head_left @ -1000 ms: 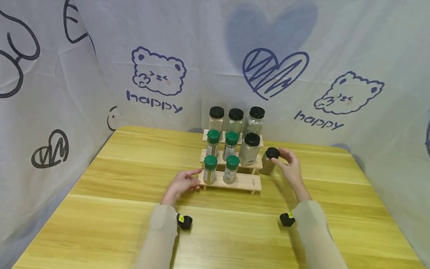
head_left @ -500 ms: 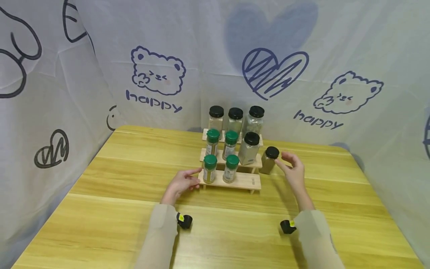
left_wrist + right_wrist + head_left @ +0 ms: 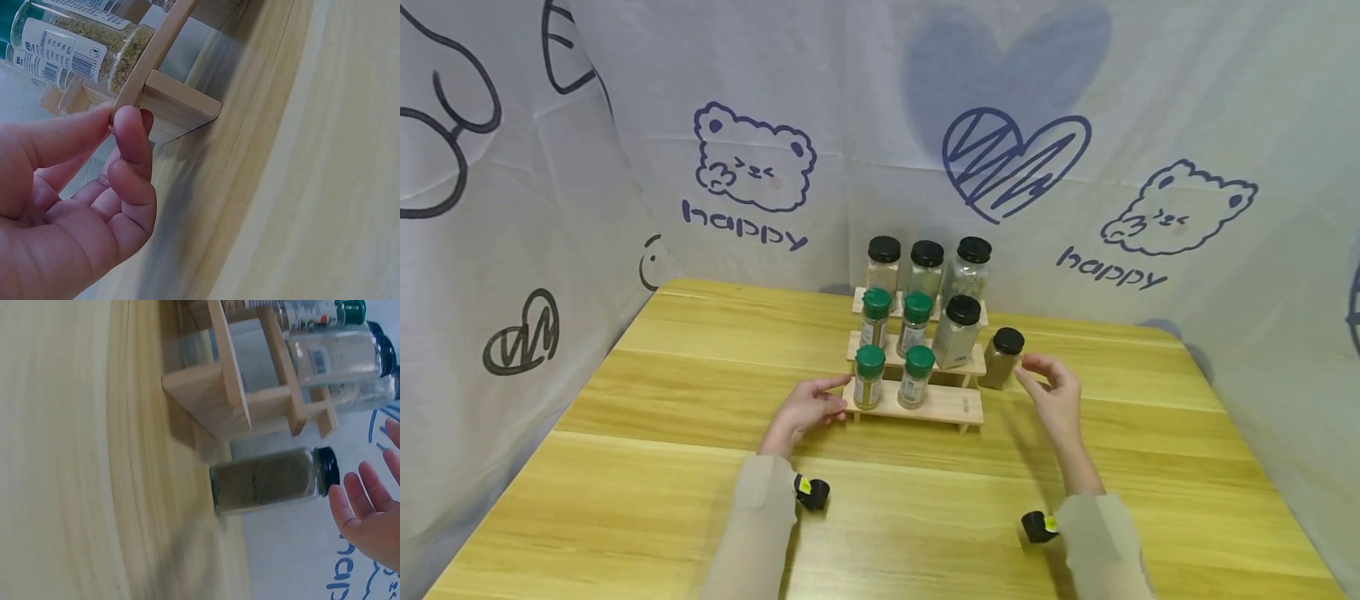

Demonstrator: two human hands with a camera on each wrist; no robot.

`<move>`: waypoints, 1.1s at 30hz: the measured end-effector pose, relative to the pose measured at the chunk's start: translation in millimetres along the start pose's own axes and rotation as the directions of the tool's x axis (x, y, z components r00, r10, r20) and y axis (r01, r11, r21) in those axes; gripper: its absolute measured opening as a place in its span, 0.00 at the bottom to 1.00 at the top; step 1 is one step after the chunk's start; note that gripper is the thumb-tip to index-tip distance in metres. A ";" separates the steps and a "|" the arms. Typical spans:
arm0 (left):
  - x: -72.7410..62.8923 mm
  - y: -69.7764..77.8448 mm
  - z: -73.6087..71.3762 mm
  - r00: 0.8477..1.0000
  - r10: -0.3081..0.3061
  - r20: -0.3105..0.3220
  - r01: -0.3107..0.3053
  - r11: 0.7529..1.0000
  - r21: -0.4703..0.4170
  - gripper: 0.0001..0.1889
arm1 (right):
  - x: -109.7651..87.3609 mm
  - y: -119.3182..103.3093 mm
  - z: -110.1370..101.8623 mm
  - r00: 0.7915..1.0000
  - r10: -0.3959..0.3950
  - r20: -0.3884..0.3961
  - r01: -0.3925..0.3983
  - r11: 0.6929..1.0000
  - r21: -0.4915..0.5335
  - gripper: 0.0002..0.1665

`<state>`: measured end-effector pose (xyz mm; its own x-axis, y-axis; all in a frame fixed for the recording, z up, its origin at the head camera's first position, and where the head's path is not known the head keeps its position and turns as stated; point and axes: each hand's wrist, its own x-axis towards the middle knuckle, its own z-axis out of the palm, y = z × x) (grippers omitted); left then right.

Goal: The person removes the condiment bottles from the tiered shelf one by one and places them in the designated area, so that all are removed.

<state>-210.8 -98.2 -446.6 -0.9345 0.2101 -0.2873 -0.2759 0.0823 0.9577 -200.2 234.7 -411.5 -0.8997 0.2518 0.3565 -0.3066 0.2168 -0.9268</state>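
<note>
A three-tier wooden spice rack (image 3: pixel 943 406) stands on the table, and my left hand (image 3: pixel 808 408) pinches the left front corner of its lowest shelf. The left wrist view shows thumb and forefinger on that corner, just below a green-capped spice jar (image 3: pixel 81 53). To the right of the rack, a black-capped square jar (image 3: pixel 1000 367) of brownish powder stands upright on the table. My right hand (image 3: pixel 1054 392) is beside this jar, fingers loosely bent and not wrapped around it. In the right wrist view, the fingertips (image 3: pixel 337 494) are right at the black cap.
Several green-capped jars (image 3: pixel 917 379) fill the left and middle of the lower two shelves. A square black-capped jar (image 3: pixel 957 337) stands at the middle shelf's right end. Three more black-capped jars (image 3: pixel 925 275) line the top shelf. A printed cloth (image 3: pixel 880 125) hangs behind the table.
My right hand has let go of the black-capped jar's top, drawn away to the right, then come back lower beside it. The jar, the rack and my left hand stay in place.
</note>
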 end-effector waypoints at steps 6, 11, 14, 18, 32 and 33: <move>0.6 -4.1 -2.8 0.998 0.060 0.036 -0.059 0.998 -0.019 0.23 | 0.3 26.8 -0.6 0.990 -0.106 0.088 0.096 0.989 0.112 0.12; 0.2 -2.0 -1.2 1.000 0.012 0.007 -0.012 1.000 -0.003 0.23 | -1.9 32.8 4.9 0.983 -0.116 0.140 0.091 0.980 0.175 0.11; -0.8 -0.4 -0.6 1.000 -0.001 0.005 0.001 1.000 0.003 0.24 | -11.2 8.9 15.6 0.980 -0.128 0.153 0.096 0.975 0.201 0.12; -2.0 0.8 -0.8 1.000 0.001 0.014 -0.001 1.000 0.003 0.24 | -13.3 10.6 25.4 0.963 -0.184 0.196 0.128 0.955 0.266 0.12; -1.1 0.2 -0.5 1.000 -0.001 0.006 0.001 1.000 -0.002 0.24 | -10.4 41.4 57.0 0.937 -0.220 0.271 0.140 0.948 0.287 0.15; -1.1 0.3 -0.3 1.000 0.002 0.008 -0.002 1.000 0.001 0.24 | -13.4 26.9 59.8 0.941 -0.193 0.279 0.112 0.954 0.279 0.15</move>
<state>-210.0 -98.8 -446.0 -0.9332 0.2180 -0.2856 -0.2738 0.0831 0.9582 -214.9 180.7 -448.3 -0.8740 -0.0684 0.4811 -0.4803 -0.0284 -0.8767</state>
